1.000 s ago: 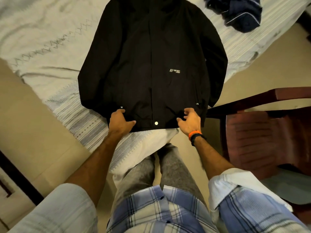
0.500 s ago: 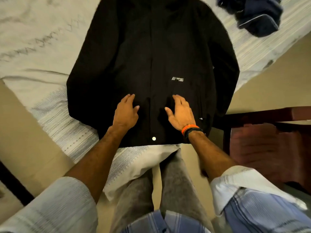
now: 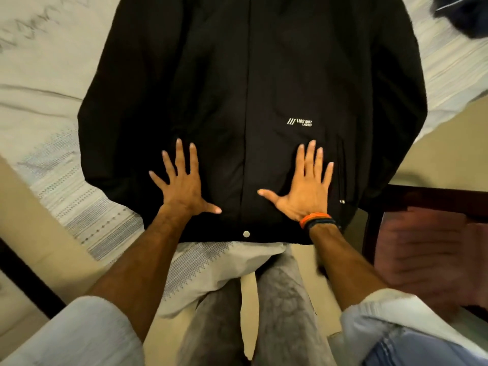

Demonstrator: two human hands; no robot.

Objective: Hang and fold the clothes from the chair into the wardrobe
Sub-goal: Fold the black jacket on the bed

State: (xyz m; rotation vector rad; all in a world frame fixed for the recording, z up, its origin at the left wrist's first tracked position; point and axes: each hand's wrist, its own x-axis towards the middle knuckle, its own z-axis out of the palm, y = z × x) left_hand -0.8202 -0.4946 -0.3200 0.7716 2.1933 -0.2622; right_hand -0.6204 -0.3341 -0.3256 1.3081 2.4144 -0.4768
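Black jacket [image 3: 250, 88] lies face up on the bed [image 3: 39, 107], left hand [image 3: 182, 191] and right hand [image 3: 306, 191] pressing flat above its hem, fingers spread, gripping nothing — best sweep outward evenly to clear wrinkles.

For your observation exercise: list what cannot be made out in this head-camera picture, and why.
- Black jacket: collar cut off by the top edge.
- Dark blue garment: cropped by the corner, blurred.
- Chair: motion-blurred; contents unclear.
- Jacket logo: lower line too small.
- Wardrobe: out of view.
- Bedsheet: partly under the jacket.
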